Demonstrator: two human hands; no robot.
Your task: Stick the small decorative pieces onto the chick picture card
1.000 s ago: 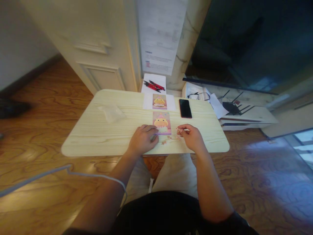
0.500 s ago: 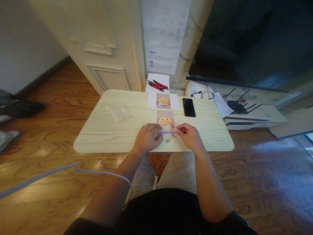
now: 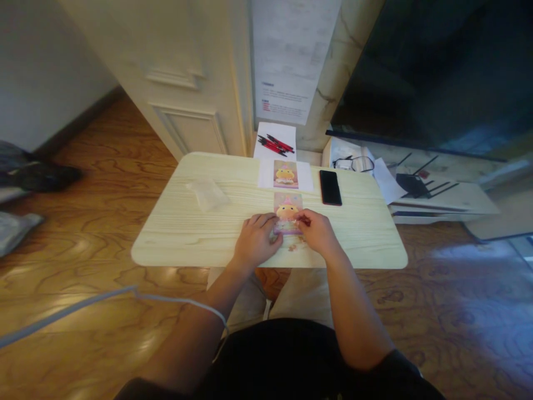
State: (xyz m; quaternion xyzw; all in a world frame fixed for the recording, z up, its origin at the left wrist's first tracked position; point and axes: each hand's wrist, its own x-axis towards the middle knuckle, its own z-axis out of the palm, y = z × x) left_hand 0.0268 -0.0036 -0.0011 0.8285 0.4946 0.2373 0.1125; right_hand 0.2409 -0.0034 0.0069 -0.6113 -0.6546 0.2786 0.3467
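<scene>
A small picture card (image 3: 287, 211) with a yellow figure on pink lies on the pale wooden table (image 3: 187, 233), near its front edge. My left hand (image 3: 258, 241) rests on the card's lower left corner, fingers curled and pressing down. My right hand (image 3: 317, 230) is at the card's right edge with its fingers pinched together on something too small to make out. A few tiny loose bits (image 3: 293, 246) lie on the table between my hands.
A second, similar card (image 3: 285, 174) lies on white paper further back. A black phone (image 3: 330, 187) sits to its right and a clear plastic bag (image 3: 207, 194) at the left. Red pens (image 3: 276, 145) lie on paper behind the table. A white shelf (image 3: 441, 197) stands at the right.
My right hand has moved left from beside the card onto its right edge. My left hand stays on the lower left corner. The view has shifted a little.
</scene>
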